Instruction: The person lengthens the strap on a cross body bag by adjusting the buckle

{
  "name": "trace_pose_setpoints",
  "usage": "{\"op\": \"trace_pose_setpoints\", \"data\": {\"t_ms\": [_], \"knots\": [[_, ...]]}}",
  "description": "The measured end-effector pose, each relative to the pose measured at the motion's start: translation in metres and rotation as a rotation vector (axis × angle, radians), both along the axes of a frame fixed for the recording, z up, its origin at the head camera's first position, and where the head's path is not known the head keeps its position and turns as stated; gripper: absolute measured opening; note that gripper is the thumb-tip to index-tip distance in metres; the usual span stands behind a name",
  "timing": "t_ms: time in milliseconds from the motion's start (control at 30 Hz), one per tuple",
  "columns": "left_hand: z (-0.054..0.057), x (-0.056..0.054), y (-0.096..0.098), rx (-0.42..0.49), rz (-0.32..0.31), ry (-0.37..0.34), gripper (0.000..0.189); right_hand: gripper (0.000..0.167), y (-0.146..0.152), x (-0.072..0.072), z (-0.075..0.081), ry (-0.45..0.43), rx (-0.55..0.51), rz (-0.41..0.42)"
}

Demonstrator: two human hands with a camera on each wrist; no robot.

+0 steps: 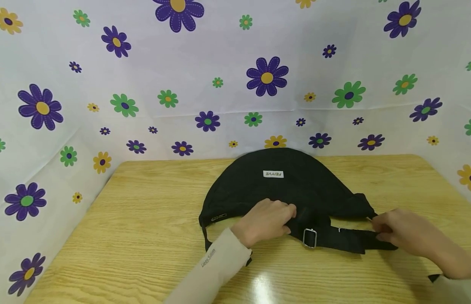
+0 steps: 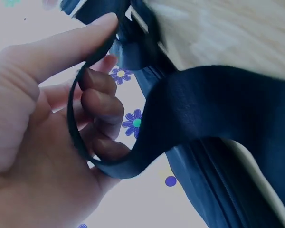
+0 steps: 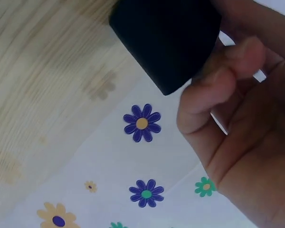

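A black half-moon bag (image 1: 273,185) with a small white label (image 1: 273,174) lies on the table, the label's lettering upside down. Its strap (image 1: 334,240) runs along the front through a metal slider buckle (image 1: 309,238). My left hand (image 1: 266,219) grips the strap left of the buckle. In the left wrist view, the strap (image 2: 180,104) loops across the palm, with the thumb on it and the fingers curled. On the right, my right hand (image 1: 404,230) pinches the strap near its end. The right wrist view shows the strap's dark end (image 3: 166,42) jutting past the curled fingers.
The wooden table (image 1: 152,202) reaches back to a white cloth (image 1: 220,50) printed with purple, green and yellow flowers. More of this cloth hangs at both sides. A thin strap (image 1: 205,236) hangs from the bag's left end, near a zipper pull (image 1: 219,217).
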State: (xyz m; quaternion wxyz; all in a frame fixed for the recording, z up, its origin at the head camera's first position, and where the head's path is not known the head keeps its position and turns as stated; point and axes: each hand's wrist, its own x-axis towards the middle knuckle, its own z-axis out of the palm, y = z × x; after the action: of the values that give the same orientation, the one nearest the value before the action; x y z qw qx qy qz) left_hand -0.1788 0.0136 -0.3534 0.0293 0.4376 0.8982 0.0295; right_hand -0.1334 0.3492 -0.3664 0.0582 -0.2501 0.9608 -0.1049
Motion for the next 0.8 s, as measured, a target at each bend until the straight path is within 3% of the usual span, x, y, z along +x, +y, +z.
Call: {"op": "trace_pose_setpoints", "data": {"t_ms": [133,300,533,800], "knots": [[-0.002,0.001,-0.009,-0.010,-0.008,-0.022,0.022,0.019,0.008,-0.003,0.000,0.066,0.072,-0.073],[-0.003,0.004,-0.018,-0.017,-0.023,-0.047,0.008,0.024,0.019,-0.005,-0.001,0.174,0.108,-0.104],[-0.002,0.010,-0.028,-0.037,-0.045,-0.070,0.022,0.033,0.028,-0.006,-0.001,0.264,0.101,-0.091],[-0.004,0.014,-0.036,-0.050,-0.053,-0.118,0.026,0.042,0.039,-0.010,-0.003,0.292,0.101,-0.108]]}}
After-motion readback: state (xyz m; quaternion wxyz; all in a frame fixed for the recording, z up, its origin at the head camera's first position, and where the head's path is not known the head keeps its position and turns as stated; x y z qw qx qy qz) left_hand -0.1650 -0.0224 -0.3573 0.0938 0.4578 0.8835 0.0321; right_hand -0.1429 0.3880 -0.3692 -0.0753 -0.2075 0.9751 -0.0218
